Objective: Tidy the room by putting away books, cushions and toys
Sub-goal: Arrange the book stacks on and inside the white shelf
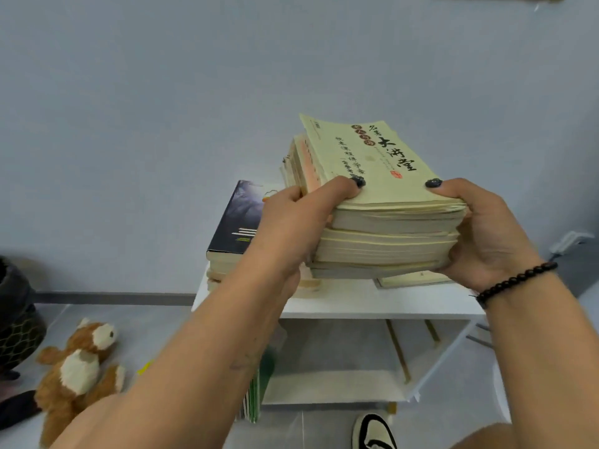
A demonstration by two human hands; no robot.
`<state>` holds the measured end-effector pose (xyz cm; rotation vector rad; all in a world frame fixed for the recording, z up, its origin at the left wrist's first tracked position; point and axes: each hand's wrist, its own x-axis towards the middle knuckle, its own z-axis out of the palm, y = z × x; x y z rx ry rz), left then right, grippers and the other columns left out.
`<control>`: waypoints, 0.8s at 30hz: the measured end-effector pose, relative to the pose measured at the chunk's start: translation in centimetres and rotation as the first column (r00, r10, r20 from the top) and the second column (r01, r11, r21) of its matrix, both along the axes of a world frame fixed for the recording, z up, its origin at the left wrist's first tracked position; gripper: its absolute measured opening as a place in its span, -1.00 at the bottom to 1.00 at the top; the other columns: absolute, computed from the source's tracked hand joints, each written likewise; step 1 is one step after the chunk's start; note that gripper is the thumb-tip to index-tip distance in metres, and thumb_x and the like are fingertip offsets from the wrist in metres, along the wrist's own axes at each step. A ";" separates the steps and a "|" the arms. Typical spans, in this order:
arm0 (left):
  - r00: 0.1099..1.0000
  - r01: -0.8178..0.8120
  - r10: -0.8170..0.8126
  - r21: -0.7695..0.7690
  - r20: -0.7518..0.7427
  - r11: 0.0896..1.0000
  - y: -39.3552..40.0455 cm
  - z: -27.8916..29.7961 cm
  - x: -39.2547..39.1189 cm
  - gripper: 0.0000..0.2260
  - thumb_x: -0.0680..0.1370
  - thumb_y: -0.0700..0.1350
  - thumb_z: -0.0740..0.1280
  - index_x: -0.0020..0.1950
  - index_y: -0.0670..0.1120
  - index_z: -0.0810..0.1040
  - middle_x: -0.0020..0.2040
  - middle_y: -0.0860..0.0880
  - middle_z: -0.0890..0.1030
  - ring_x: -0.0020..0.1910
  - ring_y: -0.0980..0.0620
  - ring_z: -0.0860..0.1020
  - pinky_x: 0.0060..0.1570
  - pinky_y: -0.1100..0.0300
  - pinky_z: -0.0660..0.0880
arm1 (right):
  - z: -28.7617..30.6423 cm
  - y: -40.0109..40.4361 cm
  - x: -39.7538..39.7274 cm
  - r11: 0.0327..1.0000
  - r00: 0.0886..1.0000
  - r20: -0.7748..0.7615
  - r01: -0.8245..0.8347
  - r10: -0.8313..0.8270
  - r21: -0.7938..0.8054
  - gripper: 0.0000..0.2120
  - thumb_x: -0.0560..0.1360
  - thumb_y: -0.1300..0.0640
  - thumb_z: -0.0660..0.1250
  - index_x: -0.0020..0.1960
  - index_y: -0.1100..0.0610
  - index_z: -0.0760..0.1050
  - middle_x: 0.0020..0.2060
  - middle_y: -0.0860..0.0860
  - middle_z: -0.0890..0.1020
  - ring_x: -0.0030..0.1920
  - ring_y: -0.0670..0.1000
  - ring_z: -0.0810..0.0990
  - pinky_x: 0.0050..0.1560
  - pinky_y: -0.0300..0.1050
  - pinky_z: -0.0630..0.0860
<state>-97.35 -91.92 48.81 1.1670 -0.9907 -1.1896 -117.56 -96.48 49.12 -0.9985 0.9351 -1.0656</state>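
A thick stack of pale yellow books (382,196) with black calligraphy on the top cover hangs just above the white shelf unit's top (356,303). My left hand (291,222) grips the stack's left side with the thumb on the cover. My right hand (486,234) grips its right side, thumb on top, a black bead bracelet on the wrist. A second pile topped by a dark-covered book (236,218) lies on the shelf top to the left. A thin pale book (411,280) lies flat under the held stack.
A brown and white plush toy (81,367) lies on the floor at lower left, beside a dark rounded object (16,319). Green-edged books (259,384) stand against the shelf's lower left. A shoe (372,432) shows at the bottom. A plain wall stands behind.
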 end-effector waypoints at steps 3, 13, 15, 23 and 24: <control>0.997 0.059 -0.058 0.005 -0.045 0.998 -1.1 -1.1 -5.2 -0.61 0.34 0.09 0.52 0.11 -0.02 0.63 -0.06 0.10 0.70 -0.12 0.15 0.64 -0.27 0.34 0.51 | -0.7 -0.9 -4.8 0.994 0.996 0.001 0.093 -0.094 0.061 -0.69 0.33 0.03 0.34 0.08 0.01 0.53 0.21 0.10 0.60 0.06 0.14 0.52 0.06 0.12 0.41; 0.985 0.144 -0.129 0.135 -0.113 0.980 -3.8 -7.2 -12.7 -0.41 0.17 0.15 0.51 0.19 0.08 0.58 0.03 0.17 0.69 0.03 0.14 0.65 0.15 0.08 0.56 | -4.8 -2.8 -11.7 0.940 0.974 -0.110 0.219 -0.196 0.262 -0.66 0.25 0.07 0.34 0.02 0.09 0.56 -0.06 0.10 0.63 -0.14 0.12 0.59 -0.07 -0.03 0.48; 0.985 0.158 -0.144 0.161 -0.095 0.974 -4.5 -7.3 -12.6 -0.44 0.25 0.13 0.52 0.23 0.08 0.55 0.05 0.18 0.68 0.04 0.15 0.64 0.13 0.11 0.57 | -5.2 -3.4 -11.7 0.934 0.965 -0.133 0.254 -0.226 0.252 -0.70 0.34 0.07 0.29 0.05 0.08 0.54 0.03 0.13 0.60 -0.04 0.13 0.56 -0.03 0.00 0.46; 0.932 0.249 -0.285 0.174 0.225 0.953 -3.4 -3.5 -8.9 -0.75 0.57 0.08 0.31 0.21 0.05 0.57 -0.04 0.27 0.56 -0.08 0.34 0.49 -0.06 0.34 0.42 | -4.2 -4.4 -11.3 0.951 0.830 -0.518 0.296 -0.209 0.091 -0.51 0.34 -0.04 0.41 0.23 0.10 0.53 0.12 0.03 0.59 0.15 0.10 0.50 0.14 0.06 0.38; 0.933 0.211 -0.237 0.125 0.271 0.970 -2.9 -2.5 -7.5 -0.81 0.57 0.04 0.31 0.12 0.04 0.61 -0.05 0.24 0.59 -0.05 0.28 0.54 0.05 0.27 0.46 | -3.5 -4.3 -11.1 0.936 0.731 -0.613 0.351 -0.301 -0.040 -0.40 0.34 -0.04 0.45 0.35 0.04 0.46 0.28 0.01 0.51 0.29 0.07 0.44 0.24 0.03 0.32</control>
